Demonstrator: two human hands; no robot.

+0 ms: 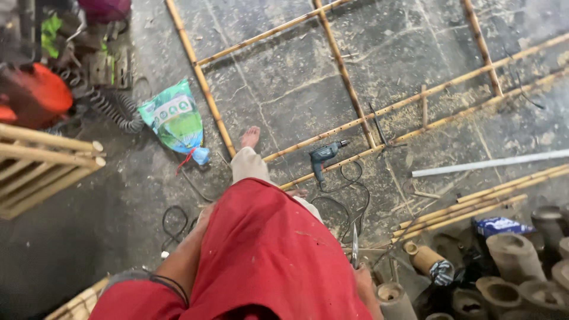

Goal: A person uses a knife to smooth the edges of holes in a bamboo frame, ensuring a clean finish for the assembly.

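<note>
Knife blade (354, 246), thin and upright, lower centre-right of frame, gripped in right hand (365, 284) above bamboo stumps (510, 261). Left hand (204, 216) against red garment (267, 249), grip impossible to tell. Blue drill (323, 157) lying mid-frame on bamboo frame (349, 89).

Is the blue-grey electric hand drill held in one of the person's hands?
No: the blue-grey electric hand drill lies on the dark stone floor beside the bamboo pole frame, apart from both hands.

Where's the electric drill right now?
In the head view the blue-grey drill lies on the floor near centre, just ahead of the person's bare foot, resting across the lower rail of the bamboo frame, its cord looping back.
</note>
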